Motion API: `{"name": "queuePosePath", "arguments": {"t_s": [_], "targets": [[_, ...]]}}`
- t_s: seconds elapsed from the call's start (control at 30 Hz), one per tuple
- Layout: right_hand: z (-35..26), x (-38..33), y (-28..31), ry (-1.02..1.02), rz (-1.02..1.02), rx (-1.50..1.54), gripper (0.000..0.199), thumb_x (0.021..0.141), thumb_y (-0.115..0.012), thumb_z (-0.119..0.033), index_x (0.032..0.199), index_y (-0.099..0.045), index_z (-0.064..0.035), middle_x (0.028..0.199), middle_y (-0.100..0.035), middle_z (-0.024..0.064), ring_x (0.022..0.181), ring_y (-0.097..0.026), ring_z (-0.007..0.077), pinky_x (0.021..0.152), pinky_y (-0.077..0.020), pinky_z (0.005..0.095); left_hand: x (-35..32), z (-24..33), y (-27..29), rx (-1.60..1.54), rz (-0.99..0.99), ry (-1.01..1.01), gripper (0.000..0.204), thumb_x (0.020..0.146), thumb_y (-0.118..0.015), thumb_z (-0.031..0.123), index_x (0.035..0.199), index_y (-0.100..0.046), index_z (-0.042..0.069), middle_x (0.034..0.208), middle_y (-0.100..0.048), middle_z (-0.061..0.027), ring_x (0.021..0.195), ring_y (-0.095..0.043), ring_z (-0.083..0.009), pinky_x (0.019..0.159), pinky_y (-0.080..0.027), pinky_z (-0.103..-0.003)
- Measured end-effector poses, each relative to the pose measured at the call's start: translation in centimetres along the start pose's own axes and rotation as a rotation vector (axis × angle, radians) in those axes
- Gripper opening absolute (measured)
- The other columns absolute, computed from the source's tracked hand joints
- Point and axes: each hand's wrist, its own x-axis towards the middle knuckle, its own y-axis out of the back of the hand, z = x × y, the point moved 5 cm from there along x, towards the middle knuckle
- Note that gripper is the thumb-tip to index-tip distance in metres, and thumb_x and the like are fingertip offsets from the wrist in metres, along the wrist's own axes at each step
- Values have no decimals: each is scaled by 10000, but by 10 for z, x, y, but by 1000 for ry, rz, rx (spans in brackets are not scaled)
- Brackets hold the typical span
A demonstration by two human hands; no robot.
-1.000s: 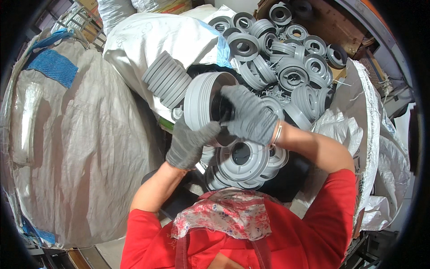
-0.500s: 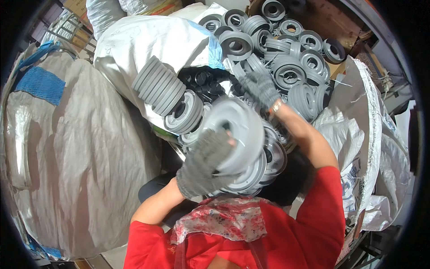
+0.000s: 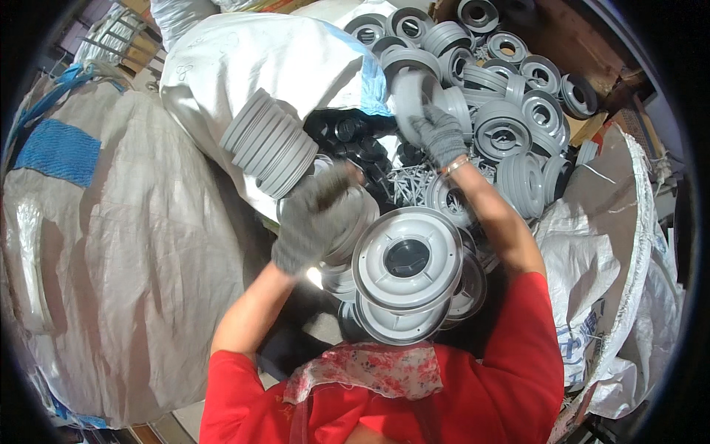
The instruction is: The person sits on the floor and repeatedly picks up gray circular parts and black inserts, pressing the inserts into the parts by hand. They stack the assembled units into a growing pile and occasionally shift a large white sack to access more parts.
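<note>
Spool flange (image 3: 408, 89), grey and round, sits at upper centre of the frame, gripped at its edge by the gloved right hand (image 3: 441, 135). Left hand (image 3: 319, 214), mid-frame, curls its fingers around stacked grey discs (image 3: 347, 229), just beside a flanged reel (image 3: 407, 259). White sack (image 3: 251, 66) lies upper left.

Left hand (image 3: 319, 218) in a grey glove, bent down, fingers curled. Right hand (image 3: 439, 133) gloved too, stretched far out, fingers closed.
</note>
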Motion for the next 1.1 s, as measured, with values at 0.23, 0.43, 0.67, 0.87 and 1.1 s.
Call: {"name": "queuePosePath", "arguments": {"t_s": [0.23, 0.43, 0.67, 0.87, 1.1], "targets": [[-79, -29, -7, 422, -146, 180, 290, 815, -642, -275, 959, -640, -23, 838, -650, 123, 766, -630, 258, 679, -506, 342, 91, 26, 7, 326, 200, 82, 418, 664, -795, 270, 936, -625, 2, 763, -662, -108, 683, -635, -179, 612, -513, -312], [33, 35, -144, 389, -121, -179, 630, 723, -686, -358, 1214, -473, -26, 1132, -562, 227, 1051, -542, 366, 900, -435, 416, 72, 26, 39, 443, 248, -175, 448, 676, -793, 257, 991, -609, -2, 801, -665, -98, 724, -637, -171, 641, -513, -288], [63, 54, -176, 272, -623, -422, 369, 708, -669, -259, 1042, -641, -105, 1014, -635, 177, 929, -606, 339, 797, -486, 394, 41, 9, 44, 347, 294, -191, 403, 703, -761, 234, 1014, -613, 24, 836, -667, -72, 750, -641, -154, 676, -507, -297], [53, 39, -164, 350, -83, -267, 630, 656, -749, -251, 1191, -490, -44, 1120, -572, 199, 1036, -541, 361, 897, -432, 364, 18, 3, 44, 207, 311, -122, 410, 682, -775, 232, 1008, -630, 30, 852, -667, -68, 781, -633, -148, 704, -505, -287], [41, 44, -182, 167, -408, -59, 566, 661, -742, -172, 1149, -489, -39, 1062, -583, 207, 977, -565, 348, 872, -445, 372, -3, 3, 46, 112, 331, -59, 432, 662, -797, 243, 1006, -627, 45, 892, -660, -57, 810, -619, -146, 722, -502, -279]]}}
